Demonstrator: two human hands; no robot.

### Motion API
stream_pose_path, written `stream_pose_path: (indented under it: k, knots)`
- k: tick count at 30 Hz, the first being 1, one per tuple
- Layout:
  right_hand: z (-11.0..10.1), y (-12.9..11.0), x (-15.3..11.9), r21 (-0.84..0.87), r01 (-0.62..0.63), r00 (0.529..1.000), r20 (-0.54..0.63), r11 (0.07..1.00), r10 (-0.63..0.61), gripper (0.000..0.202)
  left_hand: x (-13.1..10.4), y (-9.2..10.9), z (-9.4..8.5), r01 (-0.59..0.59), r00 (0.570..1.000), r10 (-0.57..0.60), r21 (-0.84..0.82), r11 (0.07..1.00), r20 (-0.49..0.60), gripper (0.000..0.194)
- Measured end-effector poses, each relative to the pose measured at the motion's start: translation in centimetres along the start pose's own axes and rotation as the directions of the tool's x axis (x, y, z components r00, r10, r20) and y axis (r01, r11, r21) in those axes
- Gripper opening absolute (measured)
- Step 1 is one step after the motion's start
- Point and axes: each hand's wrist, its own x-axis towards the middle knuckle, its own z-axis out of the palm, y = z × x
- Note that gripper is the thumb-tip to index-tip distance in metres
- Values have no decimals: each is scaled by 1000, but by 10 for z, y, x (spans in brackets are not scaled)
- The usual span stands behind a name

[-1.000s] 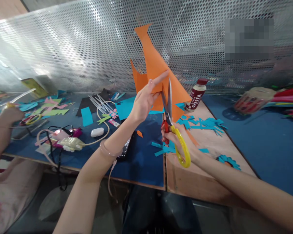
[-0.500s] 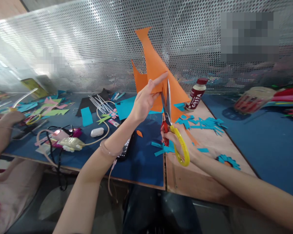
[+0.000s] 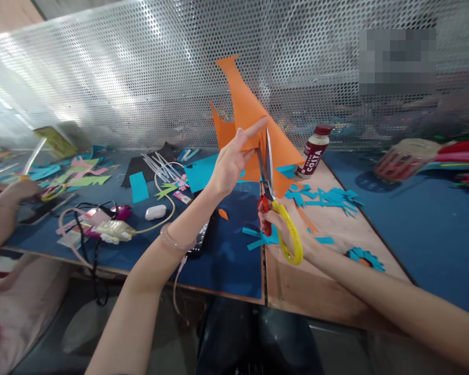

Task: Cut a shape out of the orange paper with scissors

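Note:
My left hand [image 3: 231, 162] pinches a large orange paper sheet [image 3: 247, 112] and holds it upright above the table, index finger stretched along it. My right hand [image 3: 285, 229] grips scissors [image 3: 271, 195] with a yellow and a red handle loop. The blades point up and bite into the lower edge of the orange sheet just right of my left fingers. A small orange scrap [image 3: 223, 214] lies on the blue mat below.
Blue paper cut-outs [image 3: 324, 199] litter the wooden table [image 3: 328, 271]. A brown bottle [image 3: 316, 151] stands behind them. Cables, a white case [image 3: 155, 211] and coloured scraps lie at left, where another person's hand [image 3: 11, 190] works. A perforated metal screen [image 3: 121, 78] backs the table.
The scissor blades have moved slightly up into the orange sheet, which sits a little lower in my left hand. The other person's hand at left has shifted down.

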Motion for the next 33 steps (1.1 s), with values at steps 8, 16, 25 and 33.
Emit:
stream_pose_path:
  k: [8,16,25,33]
  knots:
    - [2,-8,2,-24,-37,998,-53,999,36,11,0,1,1,31,999,-30,35,999,-23,47]
    - [1,-3,2,-19,-50,998,-44,999,49,8,1,1,-1,56,998,-56,51,997,-6,51]
    - [4,-10,0,-23,-38,997,-61,999,36,7,2,-3,-6,-33,999,31,56,998,37,51]
    - [4,-8,0,-54,-42,995,-95,998,37,9,3,-5,-9,-64,997,58,135,989,47,53]
